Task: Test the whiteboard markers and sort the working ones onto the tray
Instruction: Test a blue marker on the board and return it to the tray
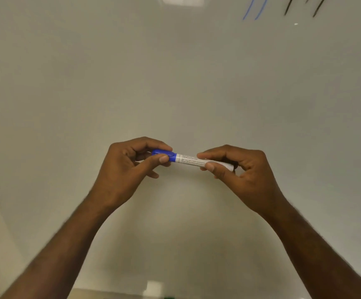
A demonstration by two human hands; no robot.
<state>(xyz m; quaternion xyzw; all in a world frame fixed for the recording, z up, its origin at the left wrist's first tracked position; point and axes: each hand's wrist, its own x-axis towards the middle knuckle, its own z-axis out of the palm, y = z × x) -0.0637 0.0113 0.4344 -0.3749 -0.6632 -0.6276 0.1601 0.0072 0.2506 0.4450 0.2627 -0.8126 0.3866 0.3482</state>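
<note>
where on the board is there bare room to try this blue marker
Bare whiteboard runs from the hands up to the top edge and across to the left side. The upper right is taken by two blue strokes and black strokes. The left hand and right hand hold the capped marker.

One marker (189, 160), two hands, two blue strokes, two black strokes.

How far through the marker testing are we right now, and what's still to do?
Done, by the look of it: blue strokes and black strokes already sit on the whiteboard, so some markers seem tested. In hand: the left hand pinches the blue cap while the right hand holds the barrel, cap on. Left: sorting this marker; the tray is out of view.
</note>
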